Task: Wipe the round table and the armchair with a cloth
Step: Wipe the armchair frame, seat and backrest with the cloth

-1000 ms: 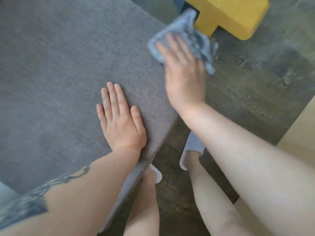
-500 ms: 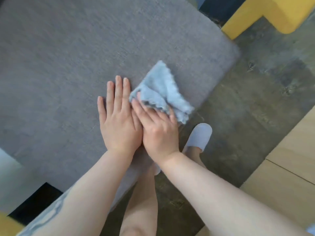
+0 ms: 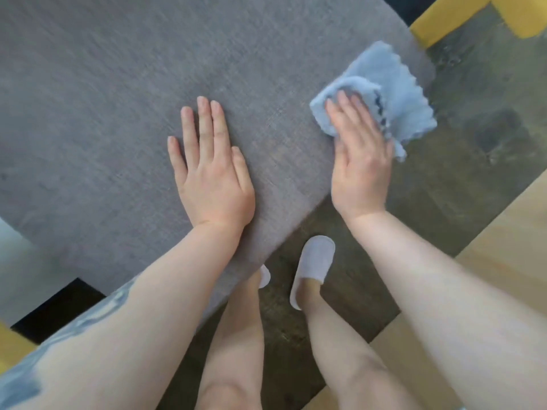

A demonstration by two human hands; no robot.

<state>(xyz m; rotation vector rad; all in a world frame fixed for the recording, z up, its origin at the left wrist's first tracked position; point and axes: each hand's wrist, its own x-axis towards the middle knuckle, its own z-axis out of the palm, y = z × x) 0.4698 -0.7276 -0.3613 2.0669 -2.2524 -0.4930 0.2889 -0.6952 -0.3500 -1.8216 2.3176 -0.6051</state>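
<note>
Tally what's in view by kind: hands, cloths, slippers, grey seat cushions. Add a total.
Hands: 2 (left hand, right hand)
Cloths: 1 (blue cloth)
Slippers: 2 ()
Grey seat cushions: 1 ()
Total: 6

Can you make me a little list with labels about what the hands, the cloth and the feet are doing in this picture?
left hand: lies flat, fingers straight, on the grey fabric cushion
right hand: presses the cloth onto the cushion near its right edge
cloth: light blue, crumpled, part hanging past the edge
feet: in pale slippers on the dark floor
yellow furniture: top right, behind the cushion
</note>
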